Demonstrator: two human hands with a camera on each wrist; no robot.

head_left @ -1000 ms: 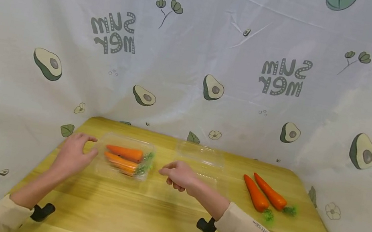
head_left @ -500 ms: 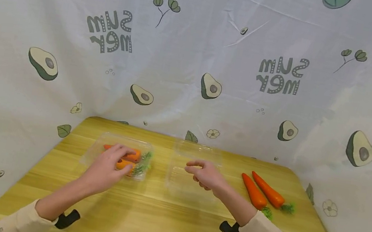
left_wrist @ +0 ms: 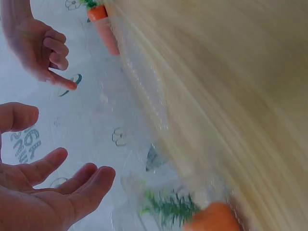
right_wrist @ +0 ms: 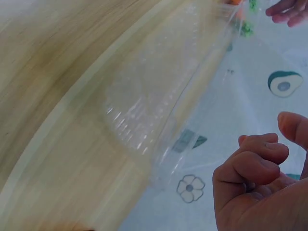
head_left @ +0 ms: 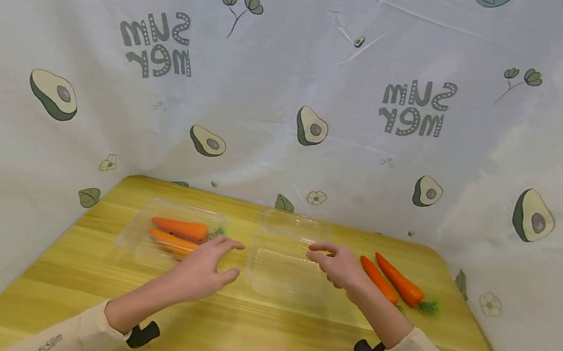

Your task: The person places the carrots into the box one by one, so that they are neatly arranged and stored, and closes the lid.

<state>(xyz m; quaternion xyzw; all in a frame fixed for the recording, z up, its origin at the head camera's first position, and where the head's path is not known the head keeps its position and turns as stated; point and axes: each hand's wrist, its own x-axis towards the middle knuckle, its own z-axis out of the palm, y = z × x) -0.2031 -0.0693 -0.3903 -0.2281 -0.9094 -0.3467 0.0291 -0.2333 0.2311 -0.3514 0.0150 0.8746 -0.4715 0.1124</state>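
My left hand, thumb and fingers spread with nothing between them, is at the right end of a clear plastic box. Inside that box lie an upper carrot and a lower carrot; the hand hides part of their green tops. My right hand holds nothing, over the right side of a second clear box with its lid raised at the back. Its forefinger points left while the other fingers curl loosely, as the left wrist view also shows. No carrot shows in this second box.
To the right on the wooden table lie two loose carrots, the farther carrot and the nearer carrot, the latter partly behind my right forearm. A white curtain with avocado prints stands along the table's back and sides.
My left hand has moved right, from the left side of the filled box across to its right end. My right hand has moved right, from between the boxes to over the second box.
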